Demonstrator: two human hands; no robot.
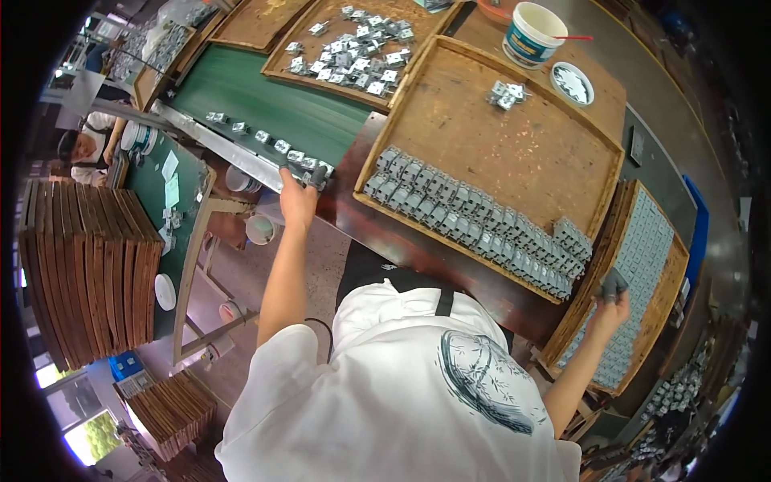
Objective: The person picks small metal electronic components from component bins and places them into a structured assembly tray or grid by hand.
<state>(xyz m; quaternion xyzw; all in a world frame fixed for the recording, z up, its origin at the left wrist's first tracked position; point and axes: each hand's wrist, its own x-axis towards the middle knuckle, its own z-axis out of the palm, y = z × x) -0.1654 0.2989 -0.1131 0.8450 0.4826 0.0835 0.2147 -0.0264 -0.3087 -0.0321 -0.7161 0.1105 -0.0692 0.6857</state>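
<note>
White shirt (385,386) of the seated or standing worker, posture not determinable, with a dark printed motif on one side; beyond it, both forearms reach outward to opposite ends of the workbench. Left hand (298,202): at the near end of a single-file row of small metal parts (282,147) on a green belt (241,80), beside a pale metal rail (229,150); thumb and fingers stand apart, dark grey at the tips, with the row's end between them; whether they grip a part, I cannot tell from here. Right hand (608,316): above a wooden tray of closely set grey pieces (642,249); its dark-tipped fingers are bunched together; whether anything is held among them, I cannot tell. Between the hands, a larger wooden tray (522,153) bears packed rows of metal parts (474,221) along its near edge and a small loose cluster (507,95) towards its far side; behind, a white bucket (534,36) with a red stick (573,38) stands near a round lid (572,83).
</note>
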